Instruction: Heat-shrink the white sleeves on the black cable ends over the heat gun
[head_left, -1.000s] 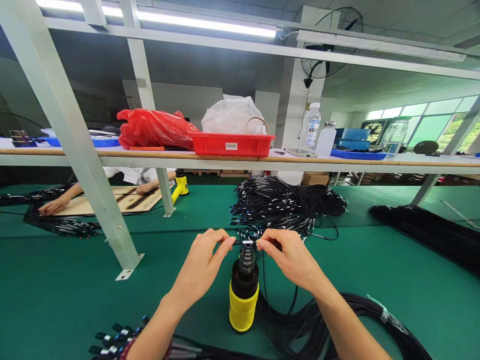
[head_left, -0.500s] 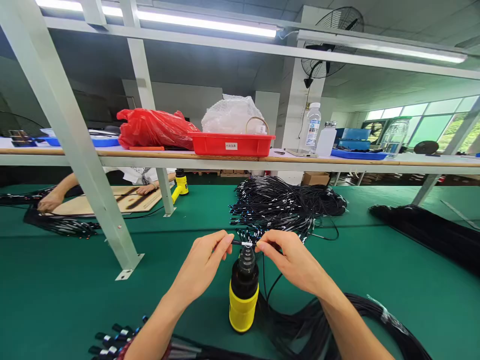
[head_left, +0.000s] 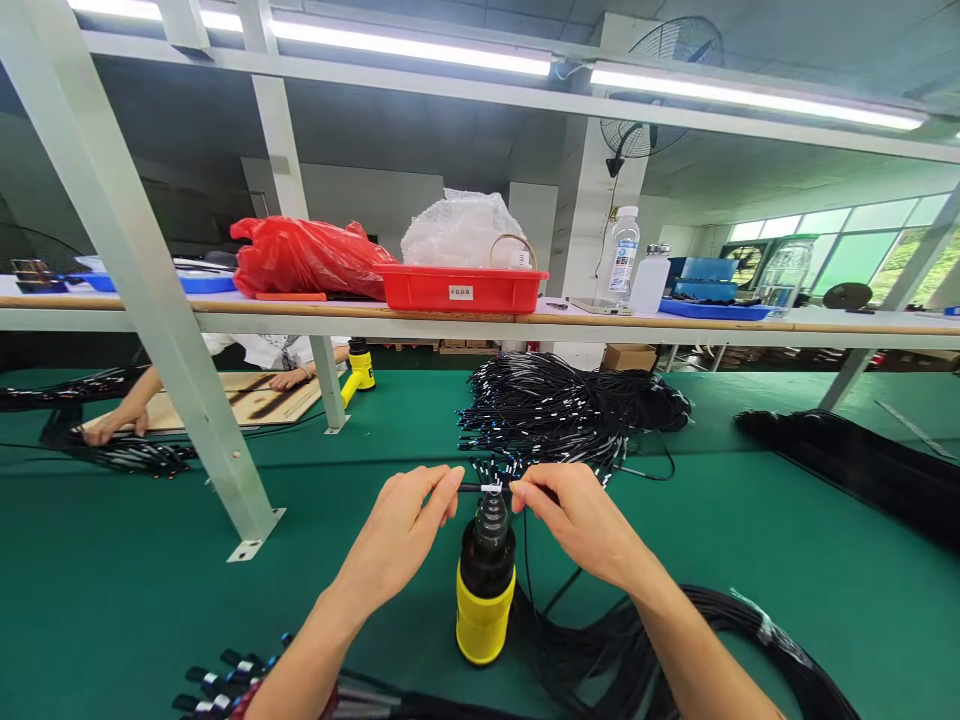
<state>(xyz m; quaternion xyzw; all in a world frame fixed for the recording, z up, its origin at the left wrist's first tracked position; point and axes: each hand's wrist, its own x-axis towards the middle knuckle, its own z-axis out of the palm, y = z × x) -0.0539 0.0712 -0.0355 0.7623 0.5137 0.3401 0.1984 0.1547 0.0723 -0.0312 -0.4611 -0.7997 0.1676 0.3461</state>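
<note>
My left hand (head_left: 409, 525) pinches the left end of a short stretch of black cable (head_left: 470, 488). The right part of that cable is between the fingertips of my right hand (head_left: 574, 515). Between the hands a white sleeve (head_left: 491, 489) sits on the cable, just over the metal nozzle of a yellow and black heat gun (head_left: 484, 610). The heat gun stands upright on the green table, nozzle up. Whether the sleeve touches the nozzle I cannot tell.
Behind my hands lies a large pile of black cables (head_left: 555, 400). More cable bundles lie at front left (head_left: 240, 680), front right (head_left: 720, 610) and far right (head_left: 847, 470). A shelf post (head_left: 172, 300) rises at left; beyond it a person's hand (head_left: 112, 425) touches cables.
My hands and the cable are nearly where they were. At the left, the other person's hand has shifted slightly right and down over the cables.
</note>
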